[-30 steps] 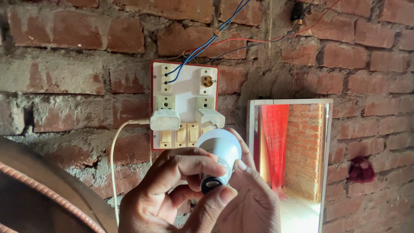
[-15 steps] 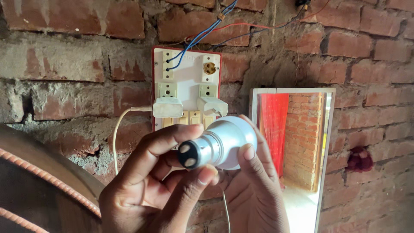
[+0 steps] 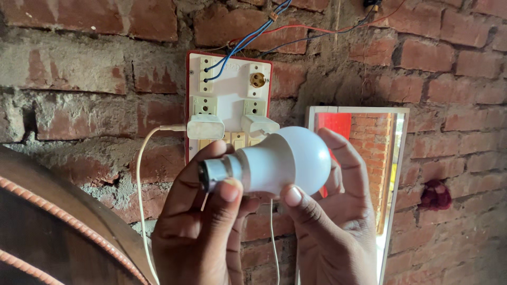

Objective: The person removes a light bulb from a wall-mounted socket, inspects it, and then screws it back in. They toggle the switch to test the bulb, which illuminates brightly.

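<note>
Both hands held a white LED bulb [image 3: 280, 163] sideways in front of the wall switchboard [image 3: 228, 100]. The left hand [image 3: 203, 227] pinched its metal bayonet cap [image 3: 215, 172] between thumb and fingers; the right hand [image 3: 332, 221] cupped the dome. The brass bulb holder [image 3: 257, 80] on the board stood empty, so fitting looked undone. Two white plug adapters [image 3: 206, 126] sat in the sockets, wires above

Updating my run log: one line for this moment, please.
left hand: grips metal base of white plastic LED bulb | right hand: cradles its dome | behind: white wall switchboard
</note>
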